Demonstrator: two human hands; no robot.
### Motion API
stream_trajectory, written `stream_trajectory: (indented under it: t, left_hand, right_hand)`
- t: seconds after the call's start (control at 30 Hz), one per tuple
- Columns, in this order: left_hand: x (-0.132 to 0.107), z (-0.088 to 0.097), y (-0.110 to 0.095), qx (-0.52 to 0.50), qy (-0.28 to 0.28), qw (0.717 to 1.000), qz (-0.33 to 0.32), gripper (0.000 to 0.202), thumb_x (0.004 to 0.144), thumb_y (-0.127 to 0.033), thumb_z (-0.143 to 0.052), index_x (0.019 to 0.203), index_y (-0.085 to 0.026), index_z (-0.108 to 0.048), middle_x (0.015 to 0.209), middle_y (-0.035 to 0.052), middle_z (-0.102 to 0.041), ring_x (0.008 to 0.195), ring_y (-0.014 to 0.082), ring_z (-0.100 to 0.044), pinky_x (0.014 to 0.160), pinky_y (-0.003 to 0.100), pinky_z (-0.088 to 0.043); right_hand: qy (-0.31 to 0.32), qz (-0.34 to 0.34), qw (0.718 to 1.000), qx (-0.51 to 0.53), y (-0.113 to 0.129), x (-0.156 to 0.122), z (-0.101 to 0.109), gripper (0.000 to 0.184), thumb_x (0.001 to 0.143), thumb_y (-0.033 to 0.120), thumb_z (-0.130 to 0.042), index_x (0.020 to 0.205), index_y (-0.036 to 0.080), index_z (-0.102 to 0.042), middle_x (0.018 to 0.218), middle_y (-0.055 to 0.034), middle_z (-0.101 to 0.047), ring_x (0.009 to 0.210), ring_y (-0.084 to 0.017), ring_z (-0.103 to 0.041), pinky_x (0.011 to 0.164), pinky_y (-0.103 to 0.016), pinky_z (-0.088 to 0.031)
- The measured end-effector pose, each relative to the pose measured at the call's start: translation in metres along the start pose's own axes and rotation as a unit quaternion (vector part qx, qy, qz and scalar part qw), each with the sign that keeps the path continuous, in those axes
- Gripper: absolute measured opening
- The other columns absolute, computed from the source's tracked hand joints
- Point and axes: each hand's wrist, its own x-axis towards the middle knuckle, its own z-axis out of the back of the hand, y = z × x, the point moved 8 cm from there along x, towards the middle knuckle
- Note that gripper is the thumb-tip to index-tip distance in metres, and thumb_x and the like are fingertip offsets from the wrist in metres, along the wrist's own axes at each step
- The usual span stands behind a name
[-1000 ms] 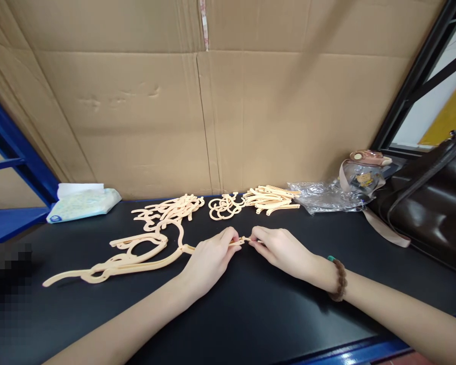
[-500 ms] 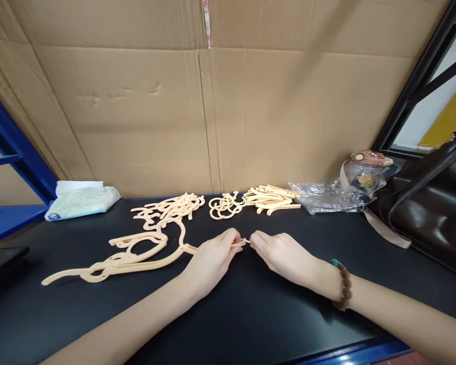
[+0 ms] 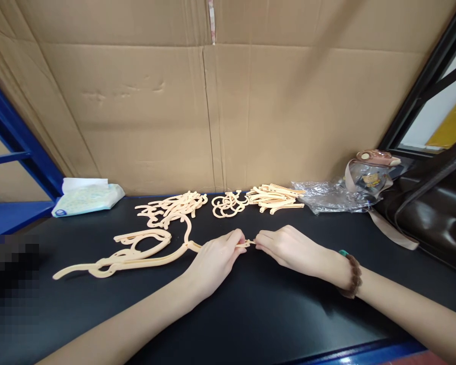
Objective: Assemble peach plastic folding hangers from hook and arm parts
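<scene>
Bench [image 3: 273, 319], one, black and smooth, lies nearest; over it reach two hands, one with a fuzzy band [image 3: 354, 276] at the wrist. Left hand [image 3: 220, 256] has its fingers closed round one arm of a hanger [image 3: 188, 245]; right hand [image 3: 288, 247] has its fingertips pinched together at a thin tip [image 3: 252, 242] just beyond the left fingers; whether that tip is part of the hanger or separate, I cannot tell.

The hanger lies low over the bench, its hook curving away from the body, its other arm running left; it looks like moulded plastic, so likely light, fairly stiff and a little slick; the slim joints seem the fragile spots, best gripped close in, thumb against fingers, rather than by the long arms, which would lever on them.

Beyond the left hand lie more pieces [image 3: 157, 248], looped and overlapping, too tangled to count. Farther back stand three piles: one of curved parts [image 3: 185, 204], one of hooks [image 3: 230, 205], one of straighter parts [image 3: 275, 196]; each holds several, heaped too closely for a sure number. Level with them: one pack [image 3: 89, 198] at left; one clear film [image 3: 330, 197], one bottle [image 3: 372, 175] and one dark bag [image 3: 429, 197] at right; last, cardboard [image 3: 155, 111] walls the back.
</scene>
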Motion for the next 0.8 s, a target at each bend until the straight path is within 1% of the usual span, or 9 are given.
stream_trajectory:
  t: [0.17, 0.33, 0.57, 0.8]
  left_hand:
    - [-0.001, -0.001, 0.000, -0.001, 0.002, 1.000, -0.005, 0.013, 0.095, -0.018, -0.041, 0.083, -0.022, -0.041, 0.083, -0.0017, -0.060, 0.071, 0.0154, -0.059, 0.062, 0.025, -0.042]
    - [-0.002, -0.002, 0.000, 0.005, -0.001, 1.000, -0.011, 0.019, 0.094, -0.018, -0.041, 0.076, -0.022, -0.037, 0.078, -0.0013, -0.059, 0.068, 0.0157, -0.058, 0.060, 0.025, -0.042]
    - [-0.003, -0.003, -0.004, 0.023, 0.002, 0.999, -0.032, 0.020, 0.096, -0.020, -0.039, 0.076, -0.022, -0.038, 0.075, -0.0016, -0.058, 0.066, 0.0152, -0.057, 0.058, 0.025, -0.040]
    - [-0.004, -0.002, -0.009, 0.059, 0.000, 0.997, -0.052, 0.018, 0.097, -0.022, -0.037, 0.082, -0.020, -0.046, 0.079, 0.0012, -0.063, 0.068, 0.0165, -0.061, 0.059, 0.026, -0.043]
  right_hand:
    - [0.009, 0.010, 1.000, -0.005, 0.001, -0.001, -0.002, 0.019, 0.096, 0.012, -0.040, 0.082, 0.015, -0.053, 0.072, -0.0010, -0.057, 0.051, -0.010, -0.042, 0.051, -0.027, -0.021]
    - [0.019, 0.016, 1.000, -0.002, 0.001, -0.002, -0.003, 0.018, 0.096, 0.012, -0.040, 0.085, 0.015, -0.055, 0.076, -0.0014, -0.058, 0.054, -0.010, -0.044, 0.051, -0.027, -0.023]
    - [-0.004, 0.005, 0.998, 0.069, -0.005, 0.000, 0.006, 0.027, 0.100, 0.023, -0.038, 0.088, 0.017, -0.061, 0.077, -0.0016, -0.061, 0.058, -0.011, -0.050, 0.054, -0.025, -0.029]
    - [-0.020, -0.001, 0.991, 0.135, -0.013, 0.000, 0.009, 0.021, 0.097, 0.025, -0.046, 0.092, 0.017, -0.065, 0.080, -0.0012, -0.066, 0.063, -0.011, -0.056, 0.059, -0.023, -0.035]
